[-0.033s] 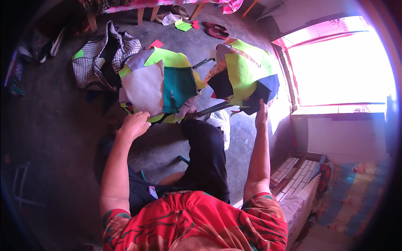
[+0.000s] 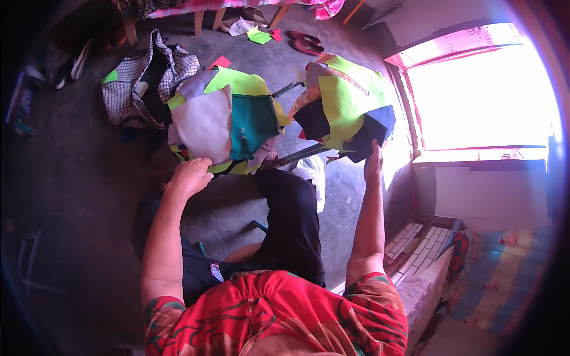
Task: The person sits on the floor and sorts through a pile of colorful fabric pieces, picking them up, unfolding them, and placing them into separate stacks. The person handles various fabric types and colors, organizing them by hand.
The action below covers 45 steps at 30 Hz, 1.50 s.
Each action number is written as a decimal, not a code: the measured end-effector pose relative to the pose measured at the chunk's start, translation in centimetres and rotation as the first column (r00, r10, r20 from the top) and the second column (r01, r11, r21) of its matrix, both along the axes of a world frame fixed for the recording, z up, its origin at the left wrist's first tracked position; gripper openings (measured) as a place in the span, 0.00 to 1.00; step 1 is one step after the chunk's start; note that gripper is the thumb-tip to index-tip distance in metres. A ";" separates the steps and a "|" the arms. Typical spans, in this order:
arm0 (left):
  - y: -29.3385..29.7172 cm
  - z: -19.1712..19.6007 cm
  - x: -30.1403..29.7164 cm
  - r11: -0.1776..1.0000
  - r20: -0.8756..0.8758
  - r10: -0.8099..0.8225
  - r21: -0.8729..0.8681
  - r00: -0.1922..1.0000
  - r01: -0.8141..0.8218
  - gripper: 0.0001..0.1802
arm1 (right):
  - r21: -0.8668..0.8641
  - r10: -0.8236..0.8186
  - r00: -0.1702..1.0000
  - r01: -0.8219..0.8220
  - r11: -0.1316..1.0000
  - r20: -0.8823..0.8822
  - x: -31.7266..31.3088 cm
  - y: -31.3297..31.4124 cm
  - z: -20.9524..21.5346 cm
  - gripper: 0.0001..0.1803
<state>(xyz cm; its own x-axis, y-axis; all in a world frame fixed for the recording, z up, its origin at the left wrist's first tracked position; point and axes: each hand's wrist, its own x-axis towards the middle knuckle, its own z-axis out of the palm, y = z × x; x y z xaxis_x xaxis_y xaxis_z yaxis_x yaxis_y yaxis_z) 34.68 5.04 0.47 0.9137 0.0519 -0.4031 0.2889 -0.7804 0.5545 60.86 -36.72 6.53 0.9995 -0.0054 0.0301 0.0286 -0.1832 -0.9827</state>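
Two piles of cloth pieces stand side by side before me. The left pile has a white cloth piece (image 2: 203, 126) next to a teal one (image 2: 252, 121), with lime-yellow and grey pieces around them. My left hand (image 2: 190, 177) is closed at the near edge of the white piece, its fingers bent over the border. On the right pile a lime-yellow cloth piece (image 2: 341, 110) lies beside a navy cloth piece (image 2: 369, 135). My right hand (image 2: 374, 165) stands upright at the navy piece's near right edge, touching it with straight fingers; some fingers are hidden.
Dark metal bars (image 2: 300, 155) run between the piles. A checked cloth bag (image 2: 133, 98) lies on the floor at the left. Maroon shoes (image 2: 304, 43) and a green scrap (image 2: 259, 37) lie farther off. A white cloth (image 2: 313, 175) lies below the bars. A bright window (image 2: 481, 95) is at the right.
My right hand has shifted very slightly to the right along the navy cloth's edge. The left hand and both piles look unmoved.
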 end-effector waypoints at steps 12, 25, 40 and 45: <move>0.6 -0.2 -0.2 0.999 0.017 0.033 -0.006 0.999 -0.032 0.17 | -0.386 0.290 0.826 -0.097 0.917 0.483 2.6 6.6 11.9 0.23; 0.0 -2.5 -0.3 0.994 0.179 0.081 0.064 0.981 -0.094 0.11 | 0.914 0.935 0.348 -0.398 0.075 0.075 -0.4 34.3 9.7 0.25; -0.3 -1.1 0.1 0.996 0.021 0.076 0.045 0.997 -0.077 0.14 | -0.002 0.459 0.845 -0.478 0.878 -0.273 6.1 33.3 -9.2 0.12; -0.3 -0.9 0.1 0.996 0.002 0.079 0.034 0.997 -0.079 0.14 | -0.539 0.339 0.938 -0.323 0.778 -0.072 8.9 31.4 -8.1 0.14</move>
<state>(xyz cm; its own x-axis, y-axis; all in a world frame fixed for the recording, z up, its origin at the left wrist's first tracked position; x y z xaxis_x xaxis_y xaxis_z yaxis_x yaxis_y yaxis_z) 34.80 4.71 -0.42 0.9064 0.1372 -0.3996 0.3500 -0.7735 0.5284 69.77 -5.28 -1.59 0.9356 0.3501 -0.0443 0.2098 -0.6526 -0.7280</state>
